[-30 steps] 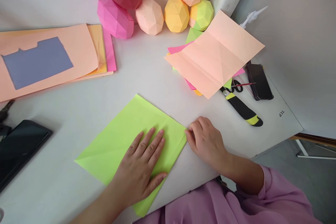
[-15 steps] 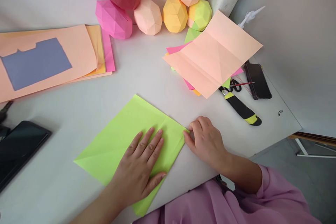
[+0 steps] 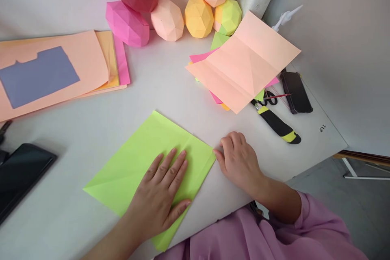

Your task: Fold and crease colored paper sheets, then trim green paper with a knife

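Observation:
A lime-green sheet of paper (image 3: 131,162) lies on the table in front of me, with crease lines and a narrow fold along its near right edge. My left hand (image 3: 163,195) rests flat on it, fingers stretched out and thumb spread towards that folded edge. At the sheet's right corner is my right hand (image 3: 239,160), its fingers curled and the thumb tip against the corner. The exact grip there is partly hidden by the curled fingers.
Several faceted paper shapes, one a yellow ball (image 3: 199,17), stand along the wall. Creased peach paper (image 3: 243,63) tops a pile near a cutter (image 3: 278,125), scissors (image 3: 270,98) and a phone (image 3: 296,92). Left are large coloured sheets (image 3: 88,57) and a black device (image 3: 26,176).
The view has shifted slightly, so the scene sits a little further left. The sheet's right corner showed between my right thumb and finger; now it lies flatter. My left hand stays on the paper.

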Demonstrator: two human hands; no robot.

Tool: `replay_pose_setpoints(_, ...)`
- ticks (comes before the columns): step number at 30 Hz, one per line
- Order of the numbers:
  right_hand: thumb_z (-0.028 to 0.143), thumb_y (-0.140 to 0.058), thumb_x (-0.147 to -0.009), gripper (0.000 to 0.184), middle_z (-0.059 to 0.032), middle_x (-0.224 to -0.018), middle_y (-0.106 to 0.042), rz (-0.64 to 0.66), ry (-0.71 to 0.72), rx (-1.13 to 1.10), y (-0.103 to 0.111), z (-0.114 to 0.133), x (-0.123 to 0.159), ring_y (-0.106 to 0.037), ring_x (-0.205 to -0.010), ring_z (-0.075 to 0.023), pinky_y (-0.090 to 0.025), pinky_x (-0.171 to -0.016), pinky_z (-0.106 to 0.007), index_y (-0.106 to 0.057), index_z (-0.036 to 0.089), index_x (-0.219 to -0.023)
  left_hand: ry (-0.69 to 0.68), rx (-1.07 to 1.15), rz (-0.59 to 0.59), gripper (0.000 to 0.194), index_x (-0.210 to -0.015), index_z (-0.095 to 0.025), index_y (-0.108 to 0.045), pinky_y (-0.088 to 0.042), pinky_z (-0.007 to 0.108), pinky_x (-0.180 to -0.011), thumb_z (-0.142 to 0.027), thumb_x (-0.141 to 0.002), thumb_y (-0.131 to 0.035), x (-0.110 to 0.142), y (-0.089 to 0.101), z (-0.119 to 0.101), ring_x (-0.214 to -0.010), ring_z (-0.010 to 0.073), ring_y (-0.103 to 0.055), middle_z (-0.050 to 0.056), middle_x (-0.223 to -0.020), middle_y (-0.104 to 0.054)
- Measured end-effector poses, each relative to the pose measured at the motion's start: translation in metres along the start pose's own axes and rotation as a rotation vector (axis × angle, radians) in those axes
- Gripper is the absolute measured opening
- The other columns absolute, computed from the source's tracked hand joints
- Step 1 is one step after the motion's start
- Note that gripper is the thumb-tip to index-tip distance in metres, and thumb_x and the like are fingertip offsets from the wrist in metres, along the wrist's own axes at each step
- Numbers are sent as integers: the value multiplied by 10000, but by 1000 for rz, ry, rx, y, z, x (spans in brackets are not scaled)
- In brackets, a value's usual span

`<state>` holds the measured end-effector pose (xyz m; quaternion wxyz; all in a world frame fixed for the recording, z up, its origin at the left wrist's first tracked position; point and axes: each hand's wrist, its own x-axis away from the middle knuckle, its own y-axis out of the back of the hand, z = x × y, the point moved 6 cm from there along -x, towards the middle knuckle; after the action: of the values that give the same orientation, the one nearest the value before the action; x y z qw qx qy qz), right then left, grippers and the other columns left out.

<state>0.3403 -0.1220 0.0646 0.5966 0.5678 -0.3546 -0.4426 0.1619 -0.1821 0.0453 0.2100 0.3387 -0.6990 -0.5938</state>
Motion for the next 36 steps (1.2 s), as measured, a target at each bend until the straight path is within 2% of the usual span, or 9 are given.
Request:
replay_pose_setpoints(5,192,-470,-915,105,-78,-815,-504,-21,10,-51,0,-4,0,-479,-781,-207,-378,-519,-276,-491,165,-816,-4,-20,-8,859,-1514,-87,-139,-140,522,-1166,-578,-877,-441,0,2,-1,-1443,364,-150,164,-1554,-243)
replay_pose_setpoints(11,123,-422,-921,160,-55,-811,-550,-22,-39,-222,4,-16,-1,-504,-779,-185,-392,-545,-260,-527,178,-813,-6,-28,-12,861,-1514,-86,-136,-142,527,-1164,-570,-875,-448,-1,1,0,-1442,369,-151,168,-1550,-252)
replay_pose_setpoints(14,158,-447,-923,130,-56,-839,-571,-20,-47,-334,7,-18,-2,-527,-812,-187,-434,-611,-274,-556,178,-855,-10,-33,-15,859,-1515,-87,-132,-142,521,-1165,-567,-876,-447,-1,1,-1,-1444,363,-148,165,-1550,-253)
replay_pose_setpoints(17,277,-545,-902,114,-81,-927,-580,-19,44,-400,8,-11,-3,-526,-885,-208,-467,-705,-308,-578,171,-928,-10,-36,-12,851,-1517,-95,-121,-148,520,-1163,-559,-882,-445,-1,0,-1,-1446,357,-144,161,-1556,-237)
replay_pose_setpoints(20,403,-655,-830,303,-116,-995,-564,-6,131,-325,6,-1,-4,-491,-932,-247,-459,-776,-363,-586,146,-974,-7,-33,-8,851,-1519,-102,-107,-150,522,-1162,-563,-885,-436,0,-1,0,-1448,353,-138,158,-1561,-219)
replay_pose_setpoints(23,448,-655,-820,394,-151,-1108,-537,-9,149,-220,2,2,-4,-465,-1047,-290,-426,-835,-419,-571,141,-1052,-10,-35,-11,851,-1519,-99,-105,-147,523,-1161,-563,-886,-435,1,-3,0,-1448,355,-136,161,-1562,-213)
replay_pose_setpoints(28,443,-577,-875,424,-196,-1291,-465,-28,122,-156,-2,-10,-4,-308,-1327,-352,-338,-987,-521,-534,145,-1173,-15,-47,-30,843,-1518,-96,-105,-137,509,-1167,-553,-892,-438,0,-3,0,-1451,346,-126,157,-1565,-206)
replay_pose_setpoints(31,401,-559,-883,394,-200,-1314,-441,1,161,-221,-5,-18,-5,-283,-1361,-339,-290,-1059,-539,-525,141,-1178,-26,-67,-33,838,-1515,-82,-115,-129,512,-1166,-550,-897,-434,-1,-3,0,-1451,348,-124,163,-1562,-206)
replay_pose_setpoints(36,323,-578,-837,402,-167,-1395,-394,53,211,-336,-8,-28,-11,-242,-1403,-308,-291,-1085,-549,-487,198,-1208,-24,-72,-42,828,-1518,-107,-124,-118,505,-1169,-566,-897,-425,1,-5,1,-1451,341,-127,149,-1565,-200)
